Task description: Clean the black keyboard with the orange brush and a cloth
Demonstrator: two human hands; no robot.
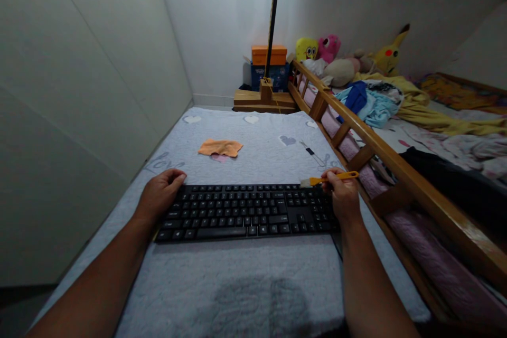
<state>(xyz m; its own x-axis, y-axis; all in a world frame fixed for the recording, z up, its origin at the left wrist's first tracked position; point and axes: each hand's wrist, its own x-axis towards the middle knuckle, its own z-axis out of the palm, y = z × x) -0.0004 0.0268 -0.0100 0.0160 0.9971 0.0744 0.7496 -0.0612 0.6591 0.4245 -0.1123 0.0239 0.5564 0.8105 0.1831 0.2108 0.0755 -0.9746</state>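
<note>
A black keyboard (237,212) lies flat across the light grey quilted cover, its keys facing up. At its left end is my left hand (161,193), fingers closed around the edge, with the thumb near the top left corner. My right hand (341,193) is by the keyboard's right end and pinches a yellow-handled brush (347,175). The bristles of the brush point left, over the keyboard's top edge above the number pad. An orange cloth (220,147) is spread on the cover behind the keyboard. A thin metal tool with a black band (310,151) lies behind and to the right.
A wooden bed rail (368,137) runs along the right side, with clothes (370,101) and plush toys (339,71) beyond it. At the back a pole on a wooden base (264,97) stands before stacked boxes (269,55). A pale cabinet (79,90) borders the left.
</note>
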